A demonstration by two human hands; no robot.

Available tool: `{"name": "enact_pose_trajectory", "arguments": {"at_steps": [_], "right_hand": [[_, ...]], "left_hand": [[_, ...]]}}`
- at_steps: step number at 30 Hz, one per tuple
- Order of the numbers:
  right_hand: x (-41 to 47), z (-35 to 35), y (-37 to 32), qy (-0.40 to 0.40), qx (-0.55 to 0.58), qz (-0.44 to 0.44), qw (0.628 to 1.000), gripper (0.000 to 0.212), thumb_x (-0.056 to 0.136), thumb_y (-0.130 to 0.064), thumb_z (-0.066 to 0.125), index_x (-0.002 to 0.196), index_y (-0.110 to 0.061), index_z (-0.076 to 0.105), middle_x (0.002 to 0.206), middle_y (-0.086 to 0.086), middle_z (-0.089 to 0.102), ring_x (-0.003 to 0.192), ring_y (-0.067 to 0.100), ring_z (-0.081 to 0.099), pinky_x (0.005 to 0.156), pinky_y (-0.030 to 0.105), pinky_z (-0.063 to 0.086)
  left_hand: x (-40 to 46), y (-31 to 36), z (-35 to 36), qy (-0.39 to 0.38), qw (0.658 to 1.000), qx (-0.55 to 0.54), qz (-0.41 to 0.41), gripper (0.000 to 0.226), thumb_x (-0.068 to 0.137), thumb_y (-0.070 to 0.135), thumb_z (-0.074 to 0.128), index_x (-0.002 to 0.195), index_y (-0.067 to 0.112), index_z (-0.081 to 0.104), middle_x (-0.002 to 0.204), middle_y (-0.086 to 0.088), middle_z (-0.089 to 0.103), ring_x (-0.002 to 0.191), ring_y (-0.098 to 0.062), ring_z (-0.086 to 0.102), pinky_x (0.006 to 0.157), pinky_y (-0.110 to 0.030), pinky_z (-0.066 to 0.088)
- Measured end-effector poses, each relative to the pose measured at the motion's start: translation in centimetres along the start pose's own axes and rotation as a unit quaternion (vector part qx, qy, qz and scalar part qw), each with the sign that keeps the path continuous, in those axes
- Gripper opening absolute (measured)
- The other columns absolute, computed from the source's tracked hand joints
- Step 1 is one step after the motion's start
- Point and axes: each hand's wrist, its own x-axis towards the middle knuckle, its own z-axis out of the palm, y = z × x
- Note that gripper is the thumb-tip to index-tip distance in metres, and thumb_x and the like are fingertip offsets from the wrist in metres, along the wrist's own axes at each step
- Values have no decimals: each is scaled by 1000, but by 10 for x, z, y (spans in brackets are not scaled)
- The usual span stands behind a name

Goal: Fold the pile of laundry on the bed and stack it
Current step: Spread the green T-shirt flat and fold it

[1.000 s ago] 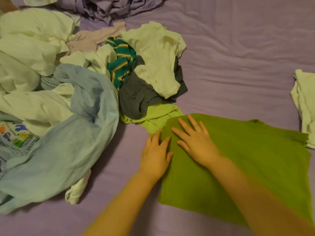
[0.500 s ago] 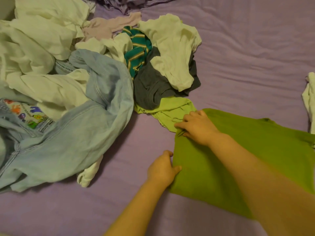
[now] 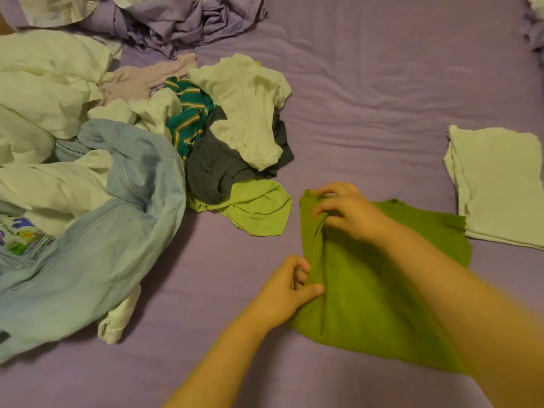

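Note:
An olive green garment (image 3: 365, 298) lies partly folded on the purple bed sheet (image 3: 382, 98). My right hand (image 3: 344, 213) pinches its far left corner. My left hand (image 3: 288, 290) grips the same left edge nearer to me, and that edge is lifted off the bed. The unfolded pile (image 3: 117, 160) fills the left: light blue jeans (image 3: 97, 251), white pieces, a dark grey shirt (image 3: 217, 172), a teal striped piece (image 3: 188, 119) and a lime green piece (image 3: 259, 210). A folded white piece (image 3: 500, 187) lies at the right.
Crumpled purple bedding (image 3: 182, 22) bunches at the far edge of the bed. Bare sheet stretches between the pile and the folded white piece, and in front of the pile near me.
Both hands went from lying flat on the green garment to gripping its left edge and lifting it toward the right. The view shifted, bringing the folded white piece into sight.

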Motion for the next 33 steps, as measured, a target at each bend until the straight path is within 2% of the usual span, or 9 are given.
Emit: {"name": "enact_pose_trajectory", "arguments": {"at_steps": [4, 6, 9, 11, 13, 19, 23, 28, 33], "right_hand": [[-39, 6, 32, -2, 72, 81, 994, 44, 87, 9, 48, 121, -14, 65, 151, 16, 30, 139, 28, 29, 107, 14, 15], [-58, 22, 44, 2, 152, 133, 979, 53, 86, 15, 40, 131, -10, 54, 153, 19, 24, 142, 27, 25, 105, 9, 13], [-81, 57, 53, 72, 246, 196, 946, 58, 87, 12, 44, 140, -10, 41, 152, 19, 25, 143, 27, 24, 117, 27, 16], [-91, 80, 52, 133, 269, 215, 929, 56, 89, 3, 53, 141, -8, 39, 150, 17, 29, 140, 28, 30, 113, 42, 29], [-100, 98, 47, 189, 273, 237, 913, 56, 89, -7, 61, 141, -6, 40, 146, 17, 36, 135, 29, 37, 107, 46, 36], [-127, 133, 18, 191, 205, 303, 911, 63, 90, -33, 60, 145, -15, 34, 140, 9, 47, 127, 24, 45, 103, 35, 37], [-133, 139, 10, 145, 148, 356, 911, 67, 93, -48, 50, 149, -23, 25, 142, 1, 45, 123, 21, 48, 96, 32, 37], [-141, 131, 10, 181, 239, 358, 884, 55, 89, -37, 63, 135, -11, 49, 133, 8, 56, 120, 25, 53, 94, 32, 39], [-169, 112, 17, 236, 314, 364, 844, 41, 84, -26, 70, 119, -6, 59, 113, 10, 65, 104, 27, 60, 84, 35, 46]], "left_hand": [[23, 10, 48, -72, 996, 50, -28, 46, 93, 9, 59, 135, 14, 39, 109, -7, 51, 90, -16, 54, 77, -22, 45], [43, 9, 56, -43, 985, 166, 5, 45, 96, 11, 53, 139, 12, 39, 119, -12, 57, 106, -24, 57, 88, -29, 43], [82, 14, 48, 38, 909, 396, 122, 38, 97, 13, 48, 135, 14, 49, 125, -11, 59, 115, -28, 53, 94, -31, 36], [111, 26, 38, 32, 824, 532, 192, 39, 97, 17, 47, 136, 20, 50, 129, -8, 54, 118, -29, 46, 96, -35, 35], [141, 41, 33, 0, 759, 616, 212, 45, 94, 20, 49, 139, 26, 47, 141, -2, 43, 127, -27, 36, 100, -37, 34], [192, 72, 21, -94, 717, 684, 97, 63, 88, 32, 64, 144, 28, 36, 138, -7, 42, 127, -31, 42, 99, -42, 34], [195, 78, 14, -112, 657, 738, 102, 62, 83, 42, 67, 138, 26, 41, 130, -8, 50, 121, -29, 48, 98, -41, 31], [185, 86, 11, -122, 663, 734, 87, 47, 83, 48, 66, 119, 20, 57, 119, -7, 60, 117, -30, 48, 98, -41, 31], [175, 116, 33, -162, 732, 657, 83, 37, 89, 40, 63, 120, 19, 58, 122, -5, 58, 121, -27, 46, 110, -53, 22]]}}
